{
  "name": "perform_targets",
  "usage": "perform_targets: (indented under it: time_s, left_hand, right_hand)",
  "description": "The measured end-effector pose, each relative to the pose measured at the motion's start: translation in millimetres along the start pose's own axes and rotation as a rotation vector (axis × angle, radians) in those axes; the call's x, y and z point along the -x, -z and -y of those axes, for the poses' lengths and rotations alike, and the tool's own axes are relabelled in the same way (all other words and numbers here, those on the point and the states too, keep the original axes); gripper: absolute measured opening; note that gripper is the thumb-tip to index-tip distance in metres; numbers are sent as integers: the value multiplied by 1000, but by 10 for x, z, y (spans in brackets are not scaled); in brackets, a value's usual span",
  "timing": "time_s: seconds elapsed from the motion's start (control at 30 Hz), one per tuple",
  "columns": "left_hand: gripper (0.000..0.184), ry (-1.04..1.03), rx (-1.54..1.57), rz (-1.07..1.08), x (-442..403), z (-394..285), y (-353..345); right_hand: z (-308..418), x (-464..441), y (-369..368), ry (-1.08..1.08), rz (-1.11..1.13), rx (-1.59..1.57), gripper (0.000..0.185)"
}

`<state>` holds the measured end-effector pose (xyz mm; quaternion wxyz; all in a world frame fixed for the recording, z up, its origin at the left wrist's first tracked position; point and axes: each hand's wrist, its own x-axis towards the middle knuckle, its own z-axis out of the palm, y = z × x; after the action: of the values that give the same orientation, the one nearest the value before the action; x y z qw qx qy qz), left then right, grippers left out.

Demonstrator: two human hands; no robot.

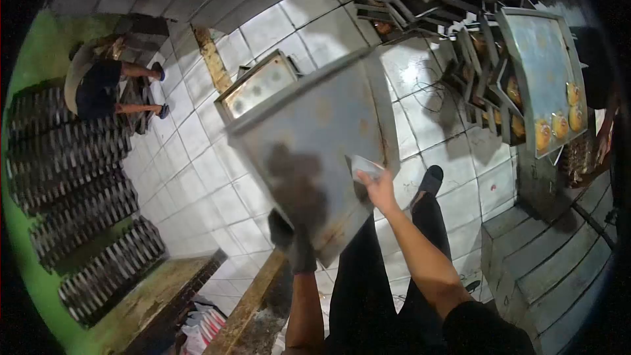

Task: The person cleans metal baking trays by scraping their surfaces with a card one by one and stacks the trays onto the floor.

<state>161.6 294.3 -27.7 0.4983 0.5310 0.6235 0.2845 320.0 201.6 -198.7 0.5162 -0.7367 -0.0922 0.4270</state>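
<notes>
A large grey metal baking tray (342,115) is tilted in front of me over the floor, its flat surface bare apart from brownish stains. My left hand (294,244), in a dark glove, is closed on the tray's near left edge; the fingers are partly in shadow. Pinched in my bare right hand (379,192) is a thin pale scraper (363,165), its edge at the tray's surface near the right side. I cannot tell whether it presses on the metal.
Another stained tray (257,87) lies beyond mine on the white tiled floor (253,29). To the right, a tray with buns (559,123) rests on stacked trays. A person (95,79) bends by rows of dark baking tins (72,151). Wooden edges (253,299) stand near left.
</notes>
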Motion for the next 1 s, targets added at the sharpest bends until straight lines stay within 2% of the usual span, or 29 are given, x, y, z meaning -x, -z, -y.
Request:
perform_targets:
  time_s: [0.03, 0.1, 0.17, 0.23, 0.3, 0.4, 0.47, 0.5, 0.57, 0.6, 0.7, 0.73, 0.8, 0.83, 0.9, 0.93, 1.0]
  left_hand:
    - [58, 2, 1, -7, -184, 88, 149]
    - [68, -20, 340, -116, -619, 357, 481]
    - [81, -37, 399, -160, -1182, 560, 752]
    - [88, -67, 476, -143, -1956, 1043, 1049]
    - [86, -178, 468, -78, -2595, 1134, 1029]
    - [83, -94, 459, 29, -3550, 1778, 1073]
    - [74, -58, 495, 143, -3889, 2298, 1130]
    - [74, -33, 497, 144, -3962, 2494, 1147]
    - [68, 211, 773, 83, -4057, 2848, 1161]
    - [59, 225, 632, -33, -3852, 2518, 902]
    - [58, 298, 754, 92, -4125, 3540, 1190]
    - [58, 314, 757, 83, -4094, 3626, 1172]
    - [62, 159, 496, 115, -4042, 3685, 1155]
    - [62, 166, 499, 108, -4013, 3655, 1186]
    - [68, 569, 183, 57, -4021, 3567, 1245]
    - [70, 585, 98, 171, -3996, 3529, 1286]
    - [70, 600, 95, 173, -3983, 3508, 1225]
  right_hand:
    - [73, 18, -67, 27, -3, -119, 35]
    - [162, -7, -140, 29, -9, -248, 27]
    - [344, -70, -203, -21, -78, -373, 24]
    - [379, -126, -215, -28, -96, -316, 23]
    - [293, -127, -212, -45, -134, -256, 22]
    - [53, -51, -278, -176, -81, -125, 25]
    - [-160, 14, -302, -189, -71, -74, 23]
    - [-242, 43, -316, -182, -50, -37, 21]
    - [-370, 136, -353, -229, -66, -25, 21]
    - [-397, 148, -380, -257, -71, -29, 21]
    - [-432, 221, -456, -276, -72, -74, 22]
    - [-443, 242, -478, -287, -70, -60, 22]
    - [-453, 277, -525, -324, -61, -88, 23]
    - [-458, 291, -547, -329, -57, -80, 23]
    - [-451, 284, -590, -337, -96, -111, 24]
    - [-430, 283, -603, -336, -92, -105, 24]
    - [-382, 279, -645, -318, -72, -128, 25]
